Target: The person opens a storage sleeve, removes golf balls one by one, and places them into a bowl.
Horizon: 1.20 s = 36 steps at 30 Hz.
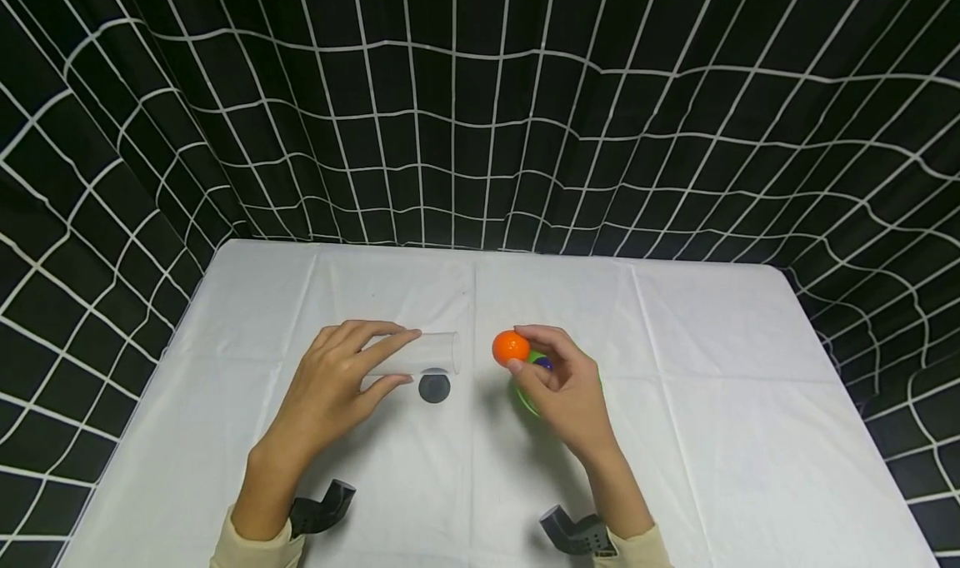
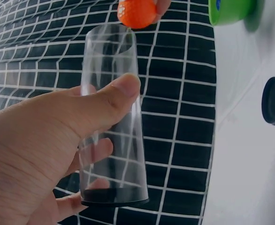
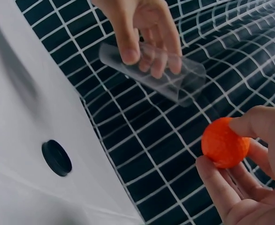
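- The right hand (image 1: 566, 393) pinches an orange ball (image 1: 511, 347) between thumb and fingertips, so the grip is narrow and closed on the ball; the right wrist view shows the thumb on top and the fingers beneath it.
- The orange ball is held above the table, just right of the centre crease of the cloth, and a small gap separates it from the open mouth of the tube to its left.
- The left hand (image 1: 337, 385) grips a clear plastic tube (image 1: 420, 354), with the thumb on the near side and the fingers curled over the far side.
- The tube lies roughly level, its open end pointing right toward the ball. In the left wrist view a dark cap closes the end nearest the palm.
- Under the right hand sits a green cup (image 1: 525, 397), mostly hidden by the fingers, with a bit of something blue or purple showing inside; I cannot tell what it is.
- A black round lid (image 1: 434, 386) lies flat on the cloth, just on the near side of the tube's open end and left of the green cup.
- Everything sits on a table with a white cloth (image 1: 712, 401), which shows fold creases.
- Behind and on both sides hangs a black curtain with a white grid (image 1: 480, 118).
- Black wrist mounts show at the near edge, on pale sleeves.
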Tool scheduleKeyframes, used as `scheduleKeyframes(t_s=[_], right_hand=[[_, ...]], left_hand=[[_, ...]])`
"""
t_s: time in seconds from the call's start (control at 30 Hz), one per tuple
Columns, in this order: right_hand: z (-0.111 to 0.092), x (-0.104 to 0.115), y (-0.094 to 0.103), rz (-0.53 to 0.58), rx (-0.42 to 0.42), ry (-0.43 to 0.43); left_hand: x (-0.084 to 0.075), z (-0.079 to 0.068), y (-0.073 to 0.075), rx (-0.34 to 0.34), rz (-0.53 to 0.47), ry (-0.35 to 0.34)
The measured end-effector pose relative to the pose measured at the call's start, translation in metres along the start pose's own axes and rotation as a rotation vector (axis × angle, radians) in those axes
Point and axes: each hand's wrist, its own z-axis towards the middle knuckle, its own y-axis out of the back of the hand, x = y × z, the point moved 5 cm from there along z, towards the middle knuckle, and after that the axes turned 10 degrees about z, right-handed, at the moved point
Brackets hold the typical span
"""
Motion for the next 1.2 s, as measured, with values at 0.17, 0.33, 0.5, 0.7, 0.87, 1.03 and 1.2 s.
scheduleKeyframes(t_s=[0.17, 0.33, 0.5, 0.7, 0.87, 1.03, 1.2], right_hand=[[-0.001, 0.003, 0.009, 0.000, 0.023, 0.030], [0.000, 0.004, 0.017, -0.065, 0.056, 0.010], [0.000, 0.006, 0.026, -0.197, 0.073, -0.001], [-0.002, 0.008, 0.038, -0.340, 0.043, 0.001], [-0.005, 0.009, 0.046, -0.425, 0.040, 0.008], [-0.005, 0.011, 0.052, -0.522, 0.039, 0.010], [-0.005, 0.011, 0.056, -0.595, 0.047, 0.019]], left_hand=[[0.001, -0.001, 0.000, -0.008, -0.013, 0.003], [0.004, 0.000, 0.000, -0.003, -0.032, 0.018], [0.007, 0.000, -0.003, 0.019, -0.047, 0.041], [0.012, -0.002, -0.004, 0.019, -0.046, 0.060], [0.014, -0.002, -0.004, 0.017, -0.060, 0.074], [0.015, -0.002, -0.006, 0.020, -0.071, 0.067], [0.014, -0.002, -0.007, 0.022, -0.068, 0.069]])
